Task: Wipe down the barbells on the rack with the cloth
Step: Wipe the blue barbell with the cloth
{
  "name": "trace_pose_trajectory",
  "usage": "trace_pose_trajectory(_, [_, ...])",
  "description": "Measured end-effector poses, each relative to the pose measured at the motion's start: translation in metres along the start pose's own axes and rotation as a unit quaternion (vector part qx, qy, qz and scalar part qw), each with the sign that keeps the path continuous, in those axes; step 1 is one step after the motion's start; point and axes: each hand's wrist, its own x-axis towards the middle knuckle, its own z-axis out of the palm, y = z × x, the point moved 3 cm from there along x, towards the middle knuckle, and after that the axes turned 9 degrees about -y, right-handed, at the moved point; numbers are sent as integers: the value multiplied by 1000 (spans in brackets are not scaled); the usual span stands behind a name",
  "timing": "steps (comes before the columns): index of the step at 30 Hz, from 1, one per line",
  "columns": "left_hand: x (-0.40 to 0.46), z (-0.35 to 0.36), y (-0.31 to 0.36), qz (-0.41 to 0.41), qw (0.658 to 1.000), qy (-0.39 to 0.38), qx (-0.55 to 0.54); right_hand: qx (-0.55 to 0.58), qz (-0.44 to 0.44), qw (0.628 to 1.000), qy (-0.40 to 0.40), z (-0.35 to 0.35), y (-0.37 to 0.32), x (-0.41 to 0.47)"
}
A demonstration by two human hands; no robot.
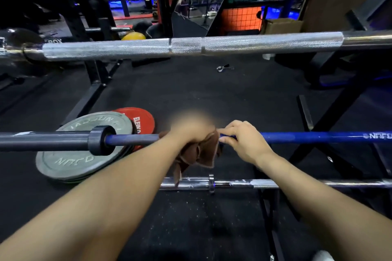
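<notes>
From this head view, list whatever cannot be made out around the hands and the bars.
- Left hand: a blur patch covers it, so its grip on the brown cloth is unclear.
- Blue barbell: the stretch under the cloth and the right hand is hidden; the white lettering is cut off by the right edge.
- Chrome lower bar: the left forearm hides its left part.
- Red plate: the grey plate covers most of it.

Inside a weight-training gym.
Barbells (191, 47) rest across a dark steel rack (318, 125); weight plates (82, 148) lie on black rubber flooring (191, 91), more racks behind.
</notes>
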Motion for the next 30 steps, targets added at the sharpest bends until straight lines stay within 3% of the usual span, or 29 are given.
trace_pose_trajectory(2, [-10,7,-8,33,998,52,26,1,-8,1000,4,-1,-2,-1])
trace_pose_trajectory(4, [-35,15,-23,147,960,204,122,0,-14,1000,11,-2,-3,-1])
trace_pose_trajectory(6, [-53,26,-41,231,917,268,185,-9,-11,1000,9,0,-3,-2])
trace_pose_trajectory(7, [-53,28,-46,221,916,275,190,-15,-10,1000,7,1,-3,-2])
trace_pose_trajectory(10, [-44,17,-30,104,958,225,146,-18,-11,1000,-3,0,-4,-1])
trace_pose_trajectory(14, [-12,0,-10,-8,999,37,-15,3,-5,1000,-12,-2,-3,-1])
trace_pose_trajectory(16, [-17,1,-10,-3,998,57,-4,7,-2,1000,-14,-3,-3,-4])
trace_pose_trajectory(17, [-27,5,-13,22,993,106,38,4,-1,1000,-17,-3,-3,-4])
trace_pose_trajectory(19, [-52,23,-19,109,955,228,156,-6,4,1000,-21,-4,-2,-4])
trace_pose_trajectory(21, [-62,36,-24,156,920,288,214,-8,12,1000,-16,-6,0,-3])
trace_pose_trajectory(25, [-44,21,-6,69,968,171,173,8,15,1000,-13,-7,-1,-3])
trace_pose_trajectory(28, [-33,13,-12,111,984,112,80,13,15,1000,-11,-5,0,-3])
trace_pose_trajectory(30, [-34,6,-34,131,982,132,26,29,17,999,-3,-3,1,-2])
